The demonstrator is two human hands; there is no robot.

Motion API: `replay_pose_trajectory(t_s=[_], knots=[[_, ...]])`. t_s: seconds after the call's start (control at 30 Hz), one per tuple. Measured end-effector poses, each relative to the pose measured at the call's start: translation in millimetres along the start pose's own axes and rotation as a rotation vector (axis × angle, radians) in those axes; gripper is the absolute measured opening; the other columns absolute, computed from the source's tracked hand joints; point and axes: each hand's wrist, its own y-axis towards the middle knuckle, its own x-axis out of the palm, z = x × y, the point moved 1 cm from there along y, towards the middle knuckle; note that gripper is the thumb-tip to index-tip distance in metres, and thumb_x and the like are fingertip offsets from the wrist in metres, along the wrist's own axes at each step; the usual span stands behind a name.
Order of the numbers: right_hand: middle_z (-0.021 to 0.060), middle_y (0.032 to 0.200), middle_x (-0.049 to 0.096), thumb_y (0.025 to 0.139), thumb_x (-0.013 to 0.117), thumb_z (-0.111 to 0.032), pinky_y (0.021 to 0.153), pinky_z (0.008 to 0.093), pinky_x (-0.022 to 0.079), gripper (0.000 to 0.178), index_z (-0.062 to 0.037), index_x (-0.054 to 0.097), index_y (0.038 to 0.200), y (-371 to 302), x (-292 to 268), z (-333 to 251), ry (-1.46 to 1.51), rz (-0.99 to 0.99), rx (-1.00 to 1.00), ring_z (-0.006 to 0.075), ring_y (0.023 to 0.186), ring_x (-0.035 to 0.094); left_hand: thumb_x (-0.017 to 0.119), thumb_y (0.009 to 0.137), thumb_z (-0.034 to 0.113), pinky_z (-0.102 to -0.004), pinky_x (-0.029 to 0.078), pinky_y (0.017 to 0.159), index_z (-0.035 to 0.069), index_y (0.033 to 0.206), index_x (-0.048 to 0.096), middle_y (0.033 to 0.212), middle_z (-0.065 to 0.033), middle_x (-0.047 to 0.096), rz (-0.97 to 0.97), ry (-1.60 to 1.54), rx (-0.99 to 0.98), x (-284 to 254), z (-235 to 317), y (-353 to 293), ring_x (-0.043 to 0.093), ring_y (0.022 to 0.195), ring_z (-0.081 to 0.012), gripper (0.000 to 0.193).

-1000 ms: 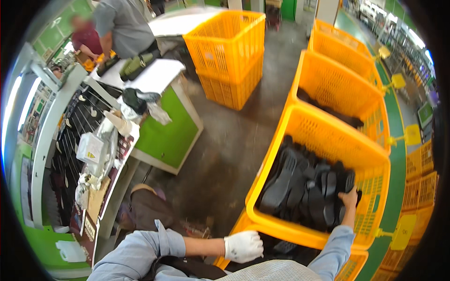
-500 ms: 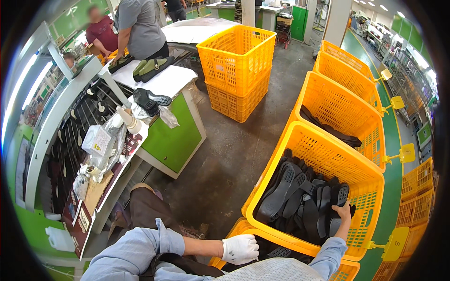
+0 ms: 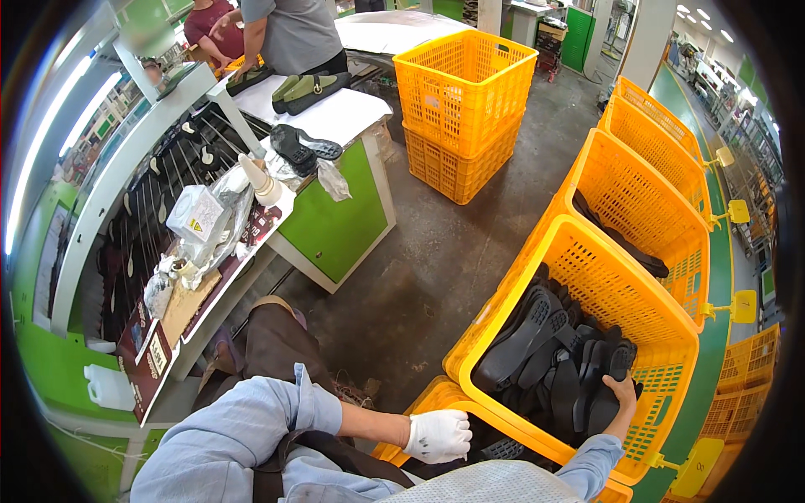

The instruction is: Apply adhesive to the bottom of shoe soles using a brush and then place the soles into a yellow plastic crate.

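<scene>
Right hand pinching black sole in yellow crate.
Gloved left hand curled; from here, can't tell if gripping.

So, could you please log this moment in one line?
bare right hand: touching black treaded sole in yellow plastic crate; white-gloved left hand: curled

Black soles, orange-yellow crate, white glove (dark-smudged), pale-blue sleeve, green cabinet.

Well left of the left hand is a white plastic jug; ahead-left of the hand, a white square-sided box and a cream cone. Farther ahead, a white-topped, green-sided bench carries olive-and-black shoes. Straight ahead of the hand, two perforated yellow plastic crates stand stacked.
</scene>
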Motion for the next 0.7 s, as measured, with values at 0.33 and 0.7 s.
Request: replay_pose_trajectory(t_s=[0.33,0.7], knots=[[0.0281,0.107,0.064,0.047,0.09,-0.032,0.088,0.0381,0.051,0.084,0.013,0.057,0.109,-23.3,6.3,-11.3,-0.323,0.062,-0.016,0.0356,0.102,0.063,0.062,0.082,0.024,-0.0367,0.044,0.067,0.009,0.068,0.055,0.067,-0.0071,0.054,0.019,0.006,0.061,-1.6,-1.0,-1.9,0.055,0.067,-0.0251,0.022],[0.0248,0.104,0.065,0.075,0.07,-0.011,0.087,0.0426,0.052,0.043,0.0065,0.049,0.108,-23.6,84.7,-67.8,-0.513,0.252,0.136,0.0379,0.101,0.064,0.068,0.071,0.017,-0.0339,0.045,0.063,0.011,0.075,0.059,0.073,-0.0032,0.057,-0.109,-0.017,-0.01,-12.6,-2.8,28.5,0.058,0.067,-0.0208,0.011]])
